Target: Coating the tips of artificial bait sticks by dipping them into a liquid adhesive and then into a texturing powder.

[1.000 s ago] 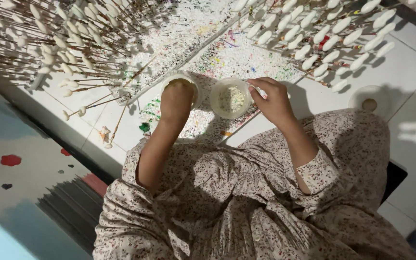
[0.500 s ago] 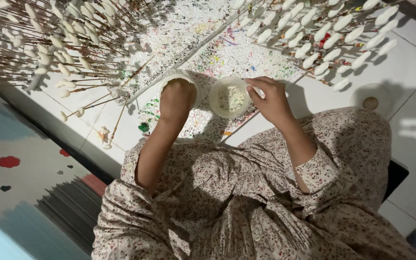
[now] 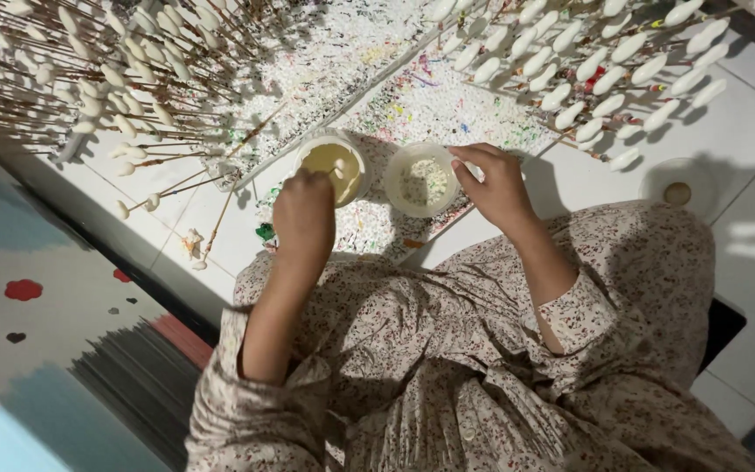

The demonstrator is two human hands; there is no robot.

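My left hand (image 3: 303, 218) is closed on a thin stick with a small white tip (image 3: 339, 166), which dips into a round cup of pale yellow liquid (image 3: 332, 163). Right of the cup stands a white bowl (image 3: 419, 182) holding speckled white stuff. My right hand (image 3: 495, 183) pinches that bowl's right rim with thumb and fingers. Both containers rest on a paint-spattered board (image 3: 369, 229) just beyond my lap, which is covered by a flowered dress.
Rows of sticks with white oval tips stand at the far left (image 3: 89, 79) and far right (image 3: 587, 70). A few loose sticks (image 3: 211, 236) lie on the white tiled floor. A small round dish (image 3: 678, 188) sits at right. A patterned mat (image 3: 37, 332) lies at left.
My left hand has drawn back toward me, uncovering the cup's yellow liquid. My right hand stays on the bowl's rim.
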